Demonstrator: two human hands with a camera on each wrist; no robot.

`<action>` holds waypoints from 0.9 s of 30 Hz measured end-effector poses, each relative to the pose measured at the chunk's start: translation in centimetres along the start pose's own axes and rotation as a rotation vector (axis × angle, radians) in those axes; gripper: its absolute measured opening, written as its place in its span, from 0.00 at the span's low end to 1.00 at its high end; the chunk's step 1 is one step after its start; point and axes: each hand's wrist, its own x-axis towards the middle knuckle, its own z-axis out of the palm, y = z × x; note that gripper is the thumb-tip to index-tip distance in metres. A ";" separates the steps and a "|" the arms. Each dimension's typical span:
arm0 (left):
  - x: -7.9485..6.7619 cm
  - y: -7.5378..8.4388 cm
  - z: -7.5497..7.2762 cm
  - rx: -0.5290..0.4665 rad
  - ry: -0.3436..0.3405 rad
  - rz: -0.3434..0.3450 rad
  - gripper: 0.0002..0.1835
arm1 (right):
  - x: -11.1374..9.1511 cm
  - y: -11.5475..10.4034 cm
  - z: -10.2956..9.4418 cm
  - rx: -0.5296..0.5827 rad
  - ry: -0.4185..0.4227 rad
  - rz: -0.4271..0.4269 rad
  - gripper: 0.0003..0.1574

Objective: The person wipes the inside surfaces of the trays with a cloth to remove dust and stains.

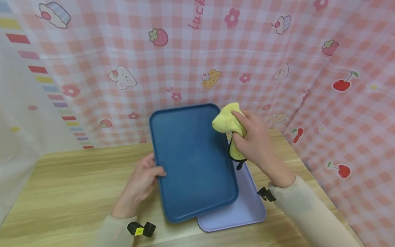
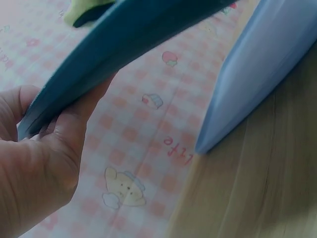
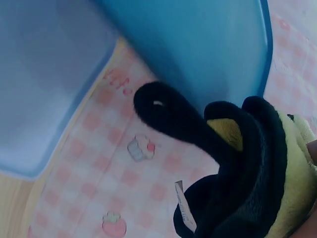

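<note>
A dark blue rectangular tray (image 1: 194, 161) is held up off the table. My left hand (image 1: 142, 180) grips its left edge, thumb on the inner face and fingers behind; the left wrist view shows that hand (image 2: 44, 153) around the tray's edge (image 2: 84, 69). My right hand (image 1: 253, 139) holds a bunched yellow cloth (image 1: 228, 120) with black trim at the tray's upper right edge. In the right wrist view the cloth's black loop (image 3: 168, 111) and a small white tag (image 3: 184, 206) hang in front of the blue tray (image 3: 208, 44).
A lavender tray (image 1: 243, 209) lies on the wooden table (image 1: 77, 188), partly hidden under the blue one. Behind and to the right hangs a pink checked curtain (image 1: 185, 68) with printed fruit and cartoon figures. Black wrist straps (image 1: 266, 194) sit on both sleeves.
</note>
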 end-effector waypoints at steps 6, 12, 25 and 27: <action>-0.1 -0.4 0.4 0.006 -0.011 0.016 0.38 | 1.1 -1.3 2.1 -0.045 -0.086 0.002 0.34; -0.1 -0.7 0.6 0.026 -0.040 0.033 0.40 | 1.7 -2.0 3.8 -0.100 -0.205 0.125 0.34; 0.2 -0.8 0.5 0.052 -0.095 0.065 0.42 | 2.1 -3.1 5.0 -0.050 -0.204 0.212 0.36; 0.2 -0.8 0.6 0.053 -0.099 0.069 0.42 | 2.2 -3.2 5.1 -0.038 -0.200 0.218 0.36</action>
